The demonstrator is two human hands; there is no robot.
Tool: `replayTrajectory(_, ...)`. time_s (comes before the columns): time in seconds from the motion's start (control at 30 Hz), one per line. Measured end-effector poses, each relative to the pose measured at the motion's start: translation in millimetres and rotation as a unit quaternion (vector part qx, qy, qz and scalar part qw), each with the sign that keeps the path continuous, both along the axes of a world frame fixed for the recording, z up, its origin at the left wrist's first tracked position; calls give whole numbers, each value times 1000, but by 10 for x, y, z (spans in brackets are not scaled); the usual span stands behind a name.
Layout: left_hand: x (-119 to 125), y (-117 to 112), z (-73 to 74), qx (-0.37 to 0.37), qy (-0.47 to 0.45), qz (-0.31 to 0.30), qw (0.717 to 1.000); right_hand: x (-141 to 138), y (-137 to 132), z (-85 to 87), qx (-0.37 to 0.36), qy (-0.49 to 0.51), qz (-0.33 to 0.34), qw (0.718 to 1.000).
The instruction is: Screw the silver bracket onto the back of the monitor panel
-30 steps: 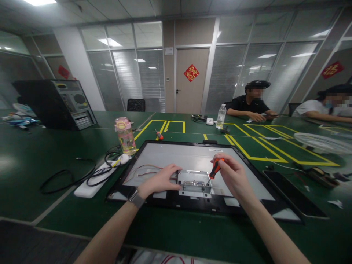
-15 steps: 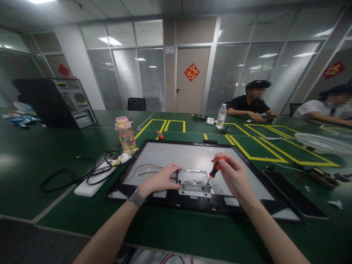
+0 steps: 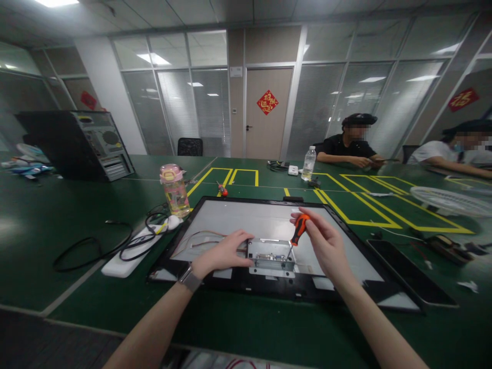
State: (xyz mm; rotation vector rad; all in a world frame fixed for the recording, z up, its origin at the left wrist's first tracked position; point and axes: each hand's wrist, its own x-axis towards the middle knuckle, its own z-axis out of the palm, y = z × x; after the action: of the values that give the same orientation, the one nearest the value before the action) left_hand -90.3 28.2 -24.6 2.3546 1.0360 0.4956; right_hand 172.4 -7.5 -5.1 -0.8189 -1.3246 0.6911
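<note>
From far off I see a big flat screen [image 3: 246,215] lying on the green worktop [image 3: 238,325], with yellow lines [image 3: 372,223] behind it, a pink-topped bottle [image 3: 177,193] at its left and a door [image 3: 265,133] far beyond it. Over the screen's metal box [image 3: 271,262], the grip of the right hand [image 3: 322,237] pinches an orange-and-black screwdriver [image 3: 300,229], tip down, and the grip of the left hand [image 3: 226,251] is spread, touching the box's left side.
</note>
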Motion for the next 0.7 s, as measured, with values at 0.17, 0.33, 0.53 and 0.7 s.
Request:
replayTrajectory(0.17,-2,-5,3,-4,-3,2,1000,-1,-12,-6,11,1,-48,999)
replayTrajectory(0.33,1,-13,18,-11,-3,4,1000,-13,-24,-1,8,40,-4,999)
replayTrajectory(0.53,5,-15,25,-10,2,2,1000,-30,-49,21,-5,56,25,998)
replayTrajectory(0.7,5,-12,14,-11,1,3,1000,-31,-26,46,-34,107,36,993)
